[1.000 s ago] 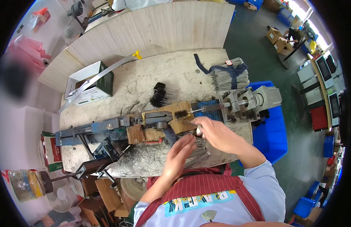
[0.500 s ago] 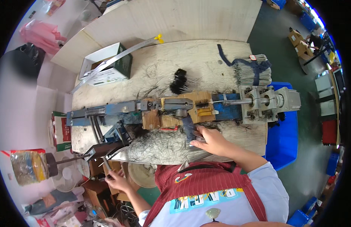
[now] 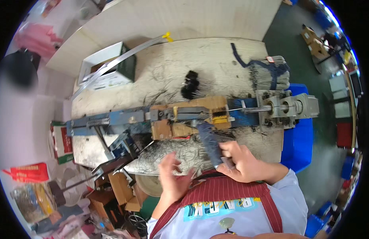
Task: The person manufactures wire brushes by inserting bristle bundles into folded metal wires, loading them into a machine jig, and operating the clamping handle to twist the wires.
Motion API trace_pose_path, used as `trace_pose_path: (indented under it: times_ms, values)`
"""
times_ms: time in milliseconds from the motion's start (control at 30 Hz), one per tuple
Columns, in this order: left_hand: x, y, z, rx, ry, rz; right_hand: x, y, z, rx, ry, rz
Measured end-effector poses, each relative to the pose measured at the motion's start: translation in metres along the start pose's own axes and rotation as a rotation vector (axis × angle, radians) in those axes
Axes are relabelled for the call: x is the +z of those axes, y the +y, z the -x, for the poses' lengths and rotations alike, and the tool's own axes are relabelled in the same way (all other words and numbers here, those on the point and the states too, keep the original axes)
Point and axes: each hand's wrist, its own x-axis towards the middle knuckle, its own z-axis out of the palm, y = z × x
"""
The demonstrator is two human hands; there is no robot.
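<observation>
My right hand (image 3: 241,161) grips the lower end of a dark blue cloth-wrapped lever (image 3: 210,143), which slopes down from the middle of a long bench machine (image 3: 136,117). A small flat metal piece (image 3: 228,162) shows at its fingers. My left hand (image 3: 172,175) hovers at the table's front edge, fingers apart, holding nothing. Between the machine's jaws (image 3: 192,113) and its shaft (image 3: 256,109) runs a thin wire, with a dark-bristled brush (image 3: 219,112) at the jaw end. A yellow block (image 3: 220,119) sits just below the brush.
A black bristle bundle (image 3: 190,84) lies behind the machine. Cloth-tied wires (image 3: 272,75) rest at the back right, a white-and-green box (image 3: 106,67) with a clear strip across it at the back left. A blue bin (image 3: 298,143) stands right. Loose bristles litter the worktop (image 3: 216,59).
My left hand has left the metal crank arm at the lower left and come to the front middle. My right hand has swung the wrapped lever toward me and right.
</observation>
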Motion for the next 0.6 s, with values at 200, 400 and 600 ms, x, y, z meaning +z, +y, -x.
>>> trace_pose_path:
  times_ms: [200,400,600]
  values:
    - [0.026,0.021,-0.061,0.705,-0.074,-0.282,-0.055,0.011,-0.053,-0.237,0.263,0.856]
    - [0.009,-0.031,-0.049,-0.041,0.359,0.130,-0.077,0.041,-0.064,-0.171,-0.079,1.122]
    - [0.029,-0.069,-0.013,-0.687,-0.014,0.638,-0.073,0.071,-0.132,0.034,-0.056,1.068]
